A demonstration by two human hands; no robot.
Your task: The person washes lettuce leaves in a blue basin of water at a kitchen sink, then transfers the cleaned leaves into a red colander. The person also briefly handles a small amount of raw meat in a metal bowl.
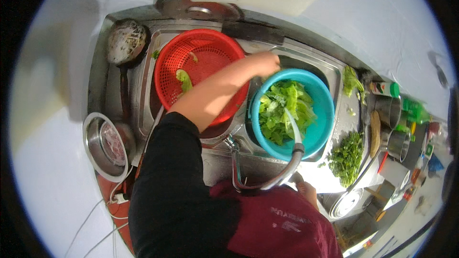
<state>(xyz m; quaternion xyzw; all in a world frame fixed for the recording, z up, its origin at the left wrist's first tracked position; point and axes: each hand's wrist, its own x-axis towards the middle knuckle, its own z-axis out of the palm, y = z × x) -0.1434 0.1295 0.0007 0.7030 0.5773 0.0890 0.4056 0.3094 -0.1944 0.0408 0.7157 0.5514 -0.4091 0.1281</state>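
Note:
My left hand (266, 65), in a black sleeve, reaches across a red plastic colander (168, 50) to the far left rim of a turquoise plastic basin (321, 114). Its fingers are blurred and curled, and whatever they may hold is hidden. Wet green leaves (287, 100) lie in the basin, with water falling on them from a curved faucet (296, 154). Inside the colander are a few leaf scraps (184, 80). Low in the view, my right hand (306, 190) is by the counter's front edge, close to my maroon clothing; its fingers are mostly hidden.
Leafy herbs (346, 159) and a lettuce piece (350, 80) lie on the right drainboard. A green-capped jar (385, 89) and metal containers (389, 114) stand beyond. To the left are a blackened pan (127, 43) and a metal bowl (93, 143) holding what looks like raw meat.

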